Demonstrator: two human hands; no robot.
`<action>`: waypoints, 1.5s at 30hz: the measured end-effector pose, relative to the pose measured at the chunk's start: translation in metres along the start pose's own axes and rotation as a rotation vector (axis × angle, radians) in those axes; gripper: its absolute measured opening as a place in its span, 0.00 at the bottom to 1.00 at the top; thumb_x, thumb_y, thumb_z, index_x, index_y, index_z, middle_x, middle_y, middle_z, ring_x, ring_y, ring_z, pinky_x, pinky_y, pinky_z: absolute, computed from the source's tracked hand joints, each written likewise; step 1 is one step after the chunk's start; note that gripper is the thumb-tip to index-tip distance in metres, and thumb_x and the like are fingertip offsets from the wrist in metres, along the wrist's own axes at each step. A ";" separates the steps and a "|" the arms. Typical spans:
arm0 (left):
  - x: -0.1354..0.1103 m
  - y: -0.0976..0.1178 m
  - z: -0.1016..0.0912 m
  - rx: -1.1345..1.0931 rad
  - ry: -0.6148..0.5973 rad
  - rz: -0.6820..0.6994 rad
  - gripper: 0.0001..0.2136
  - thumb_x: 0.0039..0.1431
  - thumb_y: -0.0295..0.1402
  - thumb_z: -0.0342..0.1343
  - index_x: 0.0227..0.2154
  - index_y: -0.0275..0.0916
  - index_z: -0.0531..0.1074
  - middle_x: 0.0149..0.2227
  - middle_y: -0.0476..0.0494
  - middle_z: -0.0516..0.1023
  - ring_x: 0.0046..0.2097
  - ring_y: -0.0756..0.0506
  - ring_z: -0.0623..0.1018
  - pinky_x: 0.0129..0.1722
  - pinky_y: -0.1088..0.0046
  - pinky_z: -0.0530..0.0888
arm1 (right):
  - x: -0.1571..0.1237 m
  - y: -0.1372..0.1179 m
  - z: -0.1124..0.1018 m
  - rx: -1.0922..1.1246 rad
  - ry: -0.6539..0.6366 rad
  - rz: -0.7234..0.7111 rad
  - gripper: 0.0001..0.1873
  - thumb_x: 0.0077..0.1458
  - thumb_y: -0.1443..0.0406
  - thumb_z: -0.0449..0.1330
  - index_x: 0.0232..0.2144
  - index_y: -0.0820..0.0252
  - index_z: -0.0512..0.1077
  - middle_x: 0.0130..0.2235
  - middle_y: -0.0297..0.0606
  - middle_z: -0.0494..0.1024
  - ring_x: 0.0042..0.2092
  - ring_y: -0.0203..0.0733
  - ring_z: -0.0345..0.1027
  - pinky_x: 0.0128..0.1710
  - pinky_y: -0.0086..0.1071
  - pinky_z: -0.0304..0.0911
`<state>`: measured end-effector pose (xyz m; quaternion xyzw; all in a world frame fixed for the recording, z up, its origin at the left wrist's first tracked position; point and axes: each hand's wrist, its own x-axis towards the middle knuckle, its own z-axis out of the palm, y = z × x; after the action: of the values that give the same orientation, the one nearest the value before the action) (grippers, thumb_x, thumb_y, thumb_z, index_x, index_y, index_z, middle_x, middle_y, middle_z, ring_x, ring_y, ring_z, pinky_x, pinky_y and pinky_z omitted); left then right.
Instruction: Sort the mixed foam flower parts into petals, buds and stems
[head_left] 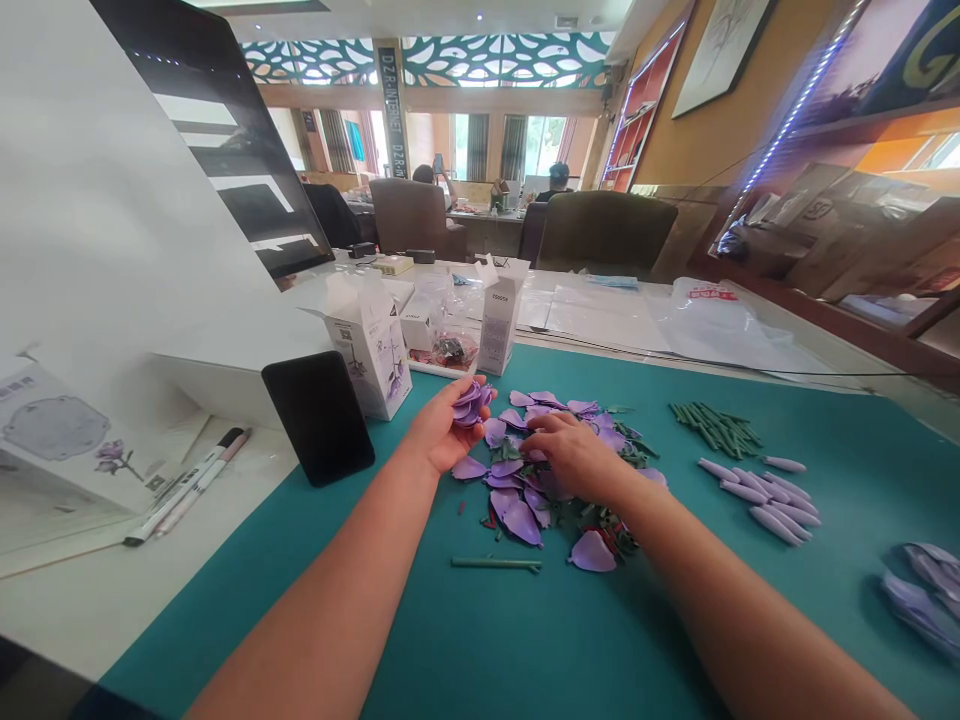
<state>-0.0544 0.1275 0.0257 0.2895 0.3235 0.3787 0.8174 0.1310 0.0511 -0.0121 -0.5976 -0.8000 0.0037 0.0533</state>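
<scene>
My left hand (444,428) is cupped, palm up, around a small stack of purple plastic petals (474,402). To its right, my right hand (574,455) reaches over a loose heap of purple petals (517,515) mixed with small green and red pieces. Its fingers are bent and a little apart, with the tips at the petals; no held piece shows between them. Part of the heap is hidden under this hand. A single green stem (495,564) lies in front of the heap, and one pale petal (592,551) rests at its near edge.
On the green mat (787,620), green stems (716,428), slim lilac pieces (772,500) and larger purple petals (926,595) lie to the right. A black tablet (318,418) and white boxes (375,350) (501,318) stand left and behind. Pens (187,487) lie far left.
</scene>
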 end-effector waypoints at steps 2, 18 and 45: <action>0.000 0.000 0.001 0.000 0.010 -0.006 0.06 0.61 0.32 0.50 0.35 0.35 0.69 0.30 0.45 0.74 0.20 0.55 0.71 0.13 0.84 0.66 | -0.003 0.004 -0.003 -0.034 -0.020 0.076 0.16 0.50 0.73 0.55 0.39 0.54 0.77 0.52 0.42 0.70 0.53 0.50 0.60 0.50 0.41 0.57; 0.001 -0.002 0.000 0.013 0.012 -0.007 0.06 0.60 0.32 0.50 0.34 0.36 0.70 0.30 0.45 0.73 0.20 0.54 0.71 0.14 0.83 0.66 | -0.006 -0.021 -0.013 0.013 -0.041 -0.062 0.19 0.51 0.75 0.52 0.40 0.54 0.76 0.45 0.41 0.75 0.48 0.45 0.62 0.46 0.37 0.55; 0.004 -0.013 -0.002 0.156 -0.016 0.015 0.05 0.58 0.33 0.54 0.35 0.37 0.69 0.30 0.46 0.73 0.22 0.53 0.73 0.15 0.82 0.66 | 0.025 -0.028 -0.013 0.202 0.230 0.294 0.08 0.50 0.68 0.53 0.27 0.60 0.73 0.33 0.41 0.73 0.37 0.41 0.66 0.36 0.32 0.59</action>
<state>-0.0483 0.1236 0.0142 0.3575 0.3432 0.3560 0.7922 0.0987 0.0662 0.0044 -0.6960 -0.6884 0.0234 0.2027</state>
